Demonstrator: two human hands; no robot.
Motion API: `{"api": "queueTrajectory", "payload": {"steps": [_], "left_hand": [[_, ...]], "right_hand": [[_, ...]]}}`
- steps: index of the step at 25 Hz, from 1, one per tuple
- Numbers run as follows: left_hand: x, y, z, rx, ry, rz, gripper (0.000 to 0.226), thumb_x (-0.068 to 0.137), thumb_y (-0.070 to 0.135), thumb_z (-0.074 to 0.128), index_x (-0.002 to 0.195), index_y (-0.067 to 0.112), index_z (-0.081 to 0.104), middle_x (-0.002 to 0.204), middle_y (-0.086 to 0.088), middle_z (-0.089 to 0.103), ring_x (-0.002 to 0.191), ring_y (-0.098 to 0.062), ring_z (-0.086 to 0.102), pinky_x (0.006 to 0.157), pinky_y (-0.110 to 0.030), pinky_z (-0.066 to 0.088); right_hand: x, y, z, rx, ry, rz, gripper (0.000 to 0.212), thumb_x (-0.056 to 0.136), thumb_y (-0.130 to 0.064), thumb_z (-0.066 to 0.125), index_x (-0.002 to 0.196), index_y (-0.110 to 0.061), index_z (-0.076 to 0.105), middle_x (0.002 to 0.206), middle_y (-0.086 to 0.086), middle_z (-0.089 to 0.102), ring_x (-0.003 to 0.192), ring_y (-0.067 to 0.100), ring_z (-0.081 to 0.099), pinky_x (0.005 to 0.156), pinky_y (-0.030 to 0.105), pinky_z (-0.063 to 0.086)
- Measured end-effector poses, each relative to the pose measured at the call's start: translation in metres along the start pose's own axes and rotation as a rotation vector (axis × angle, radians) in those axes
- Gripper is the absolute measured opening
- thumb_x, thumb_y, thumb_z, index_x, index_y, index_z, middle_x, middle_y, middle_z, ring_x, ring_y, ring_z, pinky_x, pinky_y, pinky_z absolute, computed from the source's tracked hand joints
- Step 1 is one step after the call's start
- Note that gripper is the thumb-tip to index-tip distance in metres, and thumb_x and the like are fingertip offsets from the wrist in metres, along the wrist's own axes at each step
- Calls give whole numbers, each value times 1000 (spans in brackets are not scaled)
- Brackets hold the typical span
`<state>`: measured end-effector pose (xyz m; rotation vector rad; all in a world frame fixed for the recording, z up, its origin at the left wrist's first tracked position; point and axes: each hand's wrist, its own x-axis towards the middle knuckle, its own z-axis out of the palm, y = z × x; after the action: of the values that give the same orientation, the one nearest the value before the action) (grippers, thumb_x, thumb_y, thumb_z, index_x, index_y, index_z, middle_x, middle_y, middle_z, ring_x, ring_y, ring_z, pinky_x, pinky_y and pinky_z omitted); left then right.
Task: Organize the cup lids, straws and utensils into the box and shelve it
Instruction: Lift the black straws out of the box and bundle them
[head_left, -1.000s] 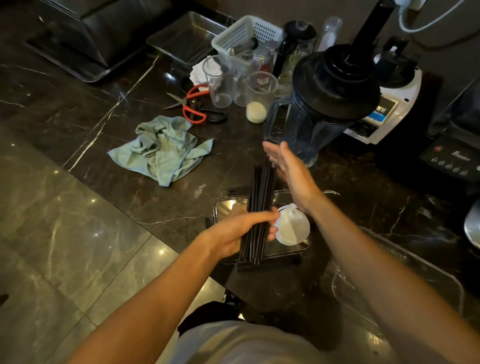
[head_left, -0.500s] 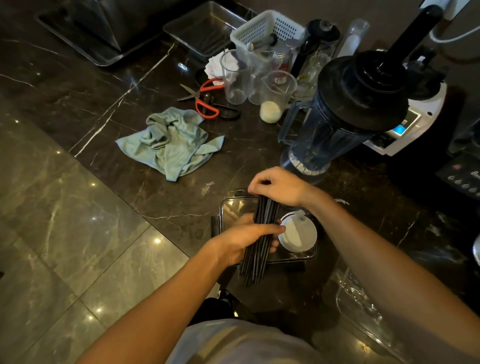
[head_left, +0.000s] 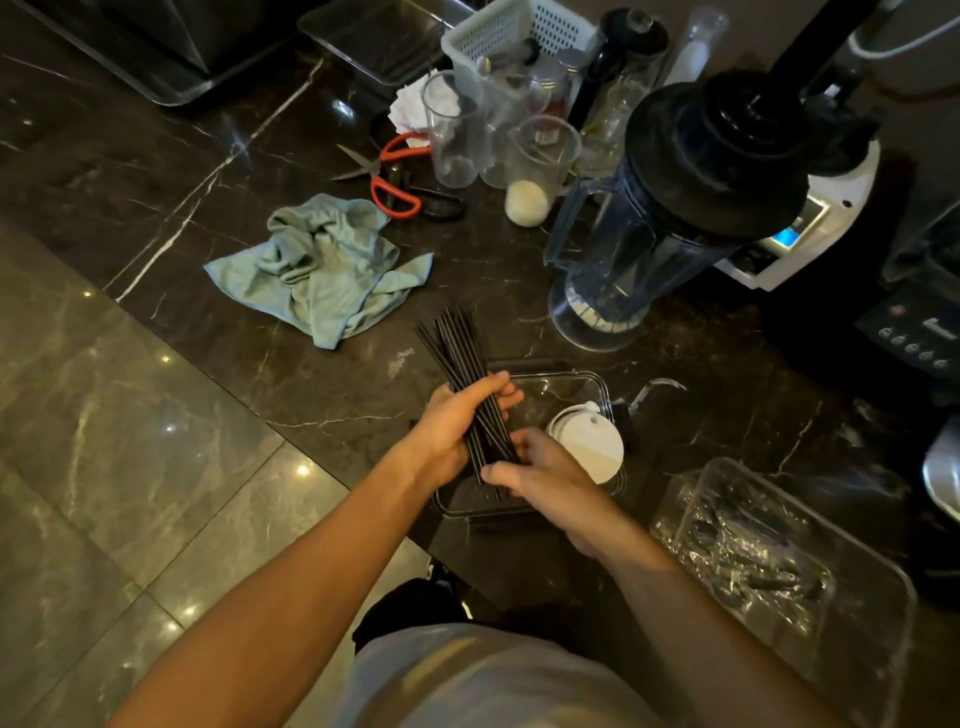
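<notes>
Dark marble counter (head_left: 311, 171) fills the view, and the tall black-lidded blender jug (head_left: 670, 208) now stands farther off to the right of the hands than it did half a second ago. Down at the lower right sits a wide clear plastic tray (head_left: 878, 639) with dark wrapped utensils (head_left: 748, 551) in it, showing far more of itself than before. The crumpled pale green cloth (head_left: 332, 270) lies well left of the blender, orange-handled scissors (head_left: 395, 171) just beyond it. Now the action: the clear rectangular plastic box (head_left: 582, 384) sits at the counter's near edge, 1 white round cup lid (head_left: 589, 447) leaning inside its right end. The bundle of thin black straws (head_left: 462, 364) is held above the box's left end, and it has swung round, with its far tips fanning out toward the cloth instead of pointing straight away. The left hand (head_left: 457, 431) grips the bundle at mid-length, fingers curled over the top. The right hand (head_left: 540, 473), which was capping the far tips a moment ago, has dropped to the near end and closes around the straws' lower ends, thumb pressed on the left side.
</notes>
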<state>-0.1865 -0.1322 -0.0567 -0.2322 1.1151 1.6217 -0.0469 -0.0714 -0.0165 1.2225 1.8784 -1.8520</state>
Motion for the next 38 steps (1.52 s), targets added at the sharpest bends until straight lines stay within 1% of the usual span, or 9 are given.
{"api": "queueTrajectory", "payload": {"steps": [3, 6, 13, 16, 19, 24, 31, 35, 38], "left_hand": [[-3, -12, 4, 68, -107, -70, 12, 96, 11, 70, 105, 2, 71, 97, -9, 79, 101, -22, 78, 86, -33, 63], [-3, -21, 5, 125, -163, -93, 17, 95, 10, 71, 110, 2, 69, 99, -11, 78, 105, -24, 76, 85, -31, 63], [1, -33, 3, 387, -60, -63, 38, 90, 18, 79, 123, 6, 66, 100, -5, 74, 90, -13, 75, 81, -28, 62], [3, -33, -2, 737, 37, 107, 38, 83, 34, 85, 114, 22, 65, 101, 6, 75, 91, -1, 72, 80, -24, 60], [2, -31, -8, 985, 92, 212, 25, 82, 42, 83, 94, 36, 63, 87, 20, 72, 73, 17, 67, 57, -7, 49], [2, -37, -12, 1137, 52, 259, 42, 91, 37, 76, 127, 16, 65, 106, 6, 74, 100, -9, 73, 67, -11, 50], [1, -39, -16, 1250, 116, 333, 46, 91, 42, 74, 128, 16, 64, 117, -7, 69, 103, -21, 70, 85, -40, 61], [-3, -40, -22, 1252, 113, 410, 33, 97, 36, 67, 121, 14, 66, 107, -5, 73, 95, -17, 73, 76, -30, 61], [-5, -41, -26, 1365, 122, 457, 34, 103, 31, 59, 130, 11, 62, 119, -11, 67, 107, -20, 66, 91, -40, 58]], "right_hand": [[2, 17, 8, 90, 29, -33, 36, 79, -25, 79, 111, -31, 64, 97, -8, 76, 90, 2, 71, 73, 19, 56], [3, 30, 13, 176, 20, -22, 37, 79, -18, 78, 114, -19, 67, 96, 2, 75, 90, 15, 72, 78, 34, 60], [9, 45, 30, 239, 179, 91, 19, 74, -23, 69, 92, -21, 67, 61, -9, 65, 54, 4, 60, 47, 19, 45], [12, 49, 33, 174, 309, 113, 22, 76, -26, 70, 98, -23, 68, 69, -8, 69, 64, 13, 65, 54, 34, 51], [16, 52, 35, 85, 398, 138, 32, 80, -30, 70, 111, -22, 68, 90, 0, 74, 82, 18, 70, 76, 44, 58], [21, 45, 39, -405, 501, 115, 45, 84, -45, 72, 116, -19, 54, 97, -3, 66, 95, 26, 68, 74, 38, 51], [15, 45, 38, -705, 608, -7, 59, 83, -63, 69, 113, -14, 54, 104, 3, 66, 96, 26, 68, 67, 33, 42], [9, 49, 39, -752, 654, -25, 58, 90, -65, 58, 114, -12, 57, 103, 5, 65, 92, 24, 68, 66, 30, 38], [5, 50, 38, -807, 672, -19, 51, 96, -56, 52, 115, -10, 60, 104, 7, 67, 92, 26, 69, 66, 30, 38]]}}
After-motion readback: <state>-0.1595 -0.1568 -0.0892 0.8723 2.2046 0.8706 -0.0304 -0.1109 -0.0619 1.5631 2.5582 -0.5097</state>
